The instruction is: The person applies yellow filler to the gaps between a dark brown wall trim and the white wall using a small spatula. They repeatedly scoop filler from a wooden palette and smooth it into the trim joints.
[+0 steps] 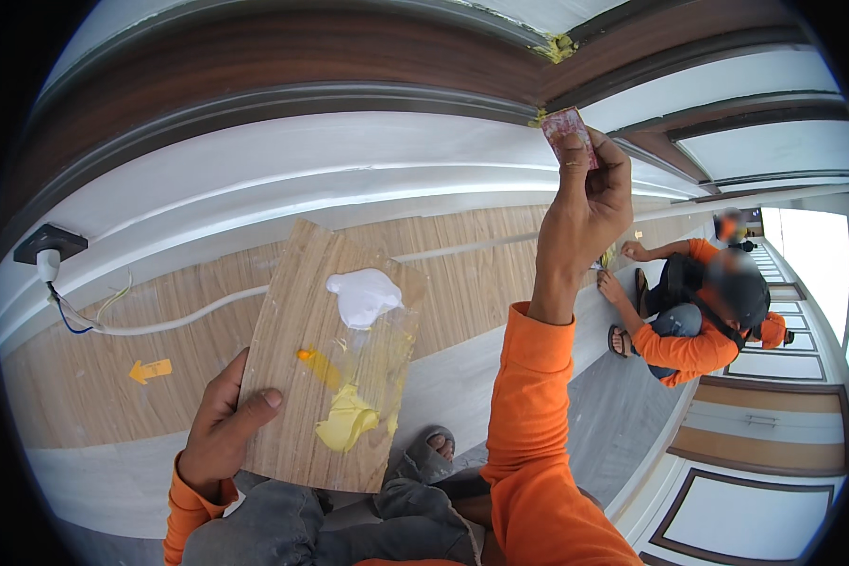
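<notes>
My left hand grips the left edge of a wood-grain board, thumb on top. On the board lie a mound of white paste, a mound of yellow putty and a small orange-yellow smear. My right hand is raised with the arm stretched out, pinching a small reddish, paste-stained scraper. The scraper's far edge is at the corner of the dark brown wall trim, beside a bit of yellow putty. More yellow putty is smeared on the trim joint just above.
A person in an orange top and dark cap squats at the right, hands low near the wall. A white cable runs along the wood-look floor from a plug in a black socket. A yellow arrow marks the floor.
</notes>
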The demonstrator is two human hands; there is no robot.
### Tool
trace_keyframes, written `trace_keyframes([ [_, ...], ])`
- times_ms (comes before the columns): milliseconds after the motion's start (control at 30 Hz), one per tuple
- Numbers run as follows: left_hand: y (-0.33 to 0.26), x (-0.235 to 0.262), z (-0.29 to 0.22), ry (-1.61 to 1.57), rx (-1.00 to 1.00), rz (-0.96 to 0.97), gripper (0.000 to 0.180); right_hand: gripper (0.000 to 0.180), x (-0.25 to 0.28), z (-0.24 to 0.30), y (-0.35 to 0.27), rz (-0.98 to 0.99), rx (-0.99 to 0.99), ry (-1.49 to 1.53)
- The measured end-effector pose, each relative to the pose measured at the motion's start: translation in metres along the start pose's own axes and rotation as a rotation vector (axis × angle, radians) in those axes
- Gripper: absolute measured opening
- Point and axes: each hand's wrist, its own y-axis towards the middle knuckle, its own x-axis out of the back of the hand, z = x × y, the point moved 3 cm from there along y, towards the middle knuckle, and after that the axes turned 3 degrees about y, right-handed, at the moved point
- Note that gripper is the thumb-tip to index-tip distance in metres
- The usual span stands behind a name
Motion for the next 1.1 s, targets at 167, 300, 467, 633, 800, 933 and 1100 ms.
trace_keyframes([
  [167, 0.002, 0.000, 0.002, 0.007, -0.009, 0.013, 0.064, 0.023, 0.001, -0.001, 0.002, 0.004, 0.078, -0.131],
  [300, 0.002, 0.001, 0.001, -0.006, -0.017, 0.012, 0.063, 0.013, -0.003, 0.015, 0.008, 0.014, 0.272, -0.318],
  [467, 0.000, 0.002, 0.003, 0.018, -0.030, 0.022, 0.060, 0.011, -0.005, 0.031, 0.011, 0.036, 0.377, -0.418],
  [633, -0.001, 0.000, 0.000, 0.013, -0.020, 0.019, 0.060, 0.012, 0.005, 0.020, 0.011, 0.031, 0.281, -0.301],
  [800, -0.002, 0.000, 0.001, 0.031, -0.034, 0.021, 0.061, 0.012, -0.001, 0.015, 0.010, 0.036, 0.254, -0.258],
  [933, -0.002, 0.001, 0.001, 0.025, -0.030, 0.025, 0.062, 0.012, -0.001, 0.021, 0.011, 0.013, 0.344, -0.356],
  [1100, -0.003, 0.000, 0.000, 0.018, -0.027, 0.022, 0.063, 0.011, -0.004, 0.024, 0.008, 0.007, 0.312, -0.288],
])
